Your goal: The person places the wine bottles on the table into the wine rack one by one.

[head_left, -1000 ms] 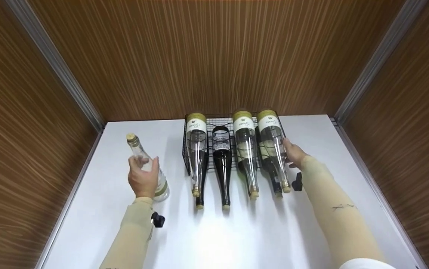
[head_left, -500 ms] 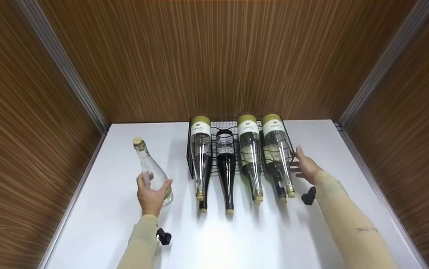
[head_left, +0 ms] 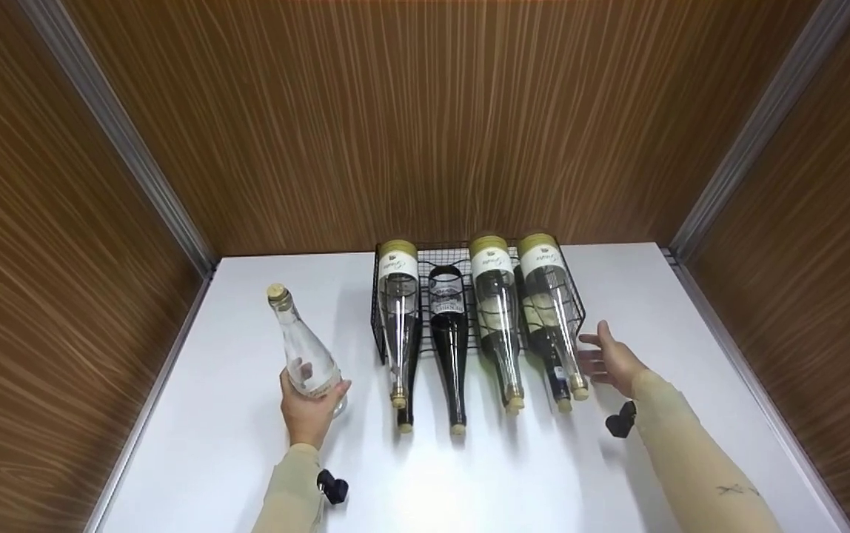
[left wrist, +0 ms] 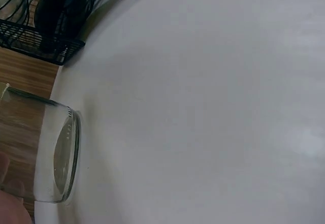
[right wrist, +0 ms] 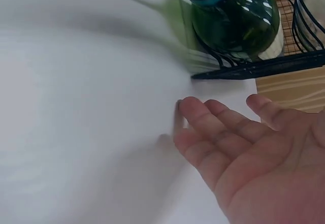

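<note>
A corked clear glass bottle (head_left: 299,342) leans with its neck toward the upper left in the head view. My left hand (head_left: 308,416) grips it around the lower body, thumb on its right side. Whether its base (left wrist: 66,158) touches the table is hard to tell. My right hand (head_left: 616,366) is beside the front right corner of a black wire rack (head_left: 440,256), apart from it. In the right wrist view its palm shows, fingers loosely extended and holding nothing.
Several corked bottles lie in the rack, necks toward me: clear ones with white labels, such as the leftmost clear bottle (head_left: 398,296), and dark ones, such as a dark bottle (head_left: 451,355). Wood-grain panels (head_left: 425,133) enclose the white table (head_left: 425,481).
My left hand has slid from the bottle's upper part down to its lower body. My right hand has drawn away from the rack's right side, toward me.
</note>
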Available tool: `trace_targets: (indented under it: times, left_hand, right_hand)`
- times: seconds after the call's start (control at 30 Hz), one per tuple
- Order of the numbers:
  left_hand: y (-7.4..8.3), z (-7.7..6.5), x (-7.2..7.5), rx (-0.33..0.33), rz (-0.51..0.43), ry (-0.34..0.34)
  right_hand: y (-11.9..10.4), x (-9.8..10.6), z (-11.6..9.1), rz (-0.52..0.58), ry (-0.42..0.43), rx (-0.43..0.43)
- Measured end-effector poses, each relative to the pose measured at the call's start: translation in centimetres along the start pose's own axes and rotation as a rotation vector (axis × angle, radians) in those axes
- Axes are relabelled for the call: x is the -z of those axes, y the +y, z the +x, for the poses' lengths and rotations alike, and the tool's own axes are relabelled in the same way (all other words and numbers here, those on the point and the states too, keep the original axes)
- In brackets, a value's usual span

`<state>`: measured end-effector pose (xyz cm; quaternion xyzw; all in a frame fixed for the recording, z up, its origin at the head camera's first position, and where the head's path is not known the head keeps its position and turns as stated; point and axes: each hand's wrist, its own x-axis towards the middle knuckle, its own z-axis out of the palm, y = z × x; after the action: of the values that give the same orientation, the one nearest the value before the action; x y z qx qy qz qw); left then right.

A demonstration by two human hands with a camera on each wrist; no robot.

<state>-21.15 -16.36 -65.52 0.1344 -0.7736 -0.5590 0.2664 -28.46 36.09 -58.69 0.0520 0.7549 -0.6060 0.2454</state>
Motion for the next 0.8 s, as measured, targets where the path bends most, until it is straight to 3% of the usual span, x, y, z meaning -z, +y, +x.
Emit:
trace_targets:
  times: [0.2, 0.43, 0.8]
  left_hand:
    - [0.3, 0.0, -0.1, -0.023, -0.024, -0.006]
    - [0.8, -0.7, 0.2, -0.012, -0.021, -0.034]
    - [3.0, -0.1, 1.3, -0.17, 0.096, -0.123]
  right_hand:
    - [0.3, -0.1, -0.3, 0.039, 0.017, 0.022]
    - [-1.5, 0.9, -1.2, 0.006, 0.052, 0.063]
    - [-5.2, 2.5, -3.2, -0.109, 0.176, 0.18]
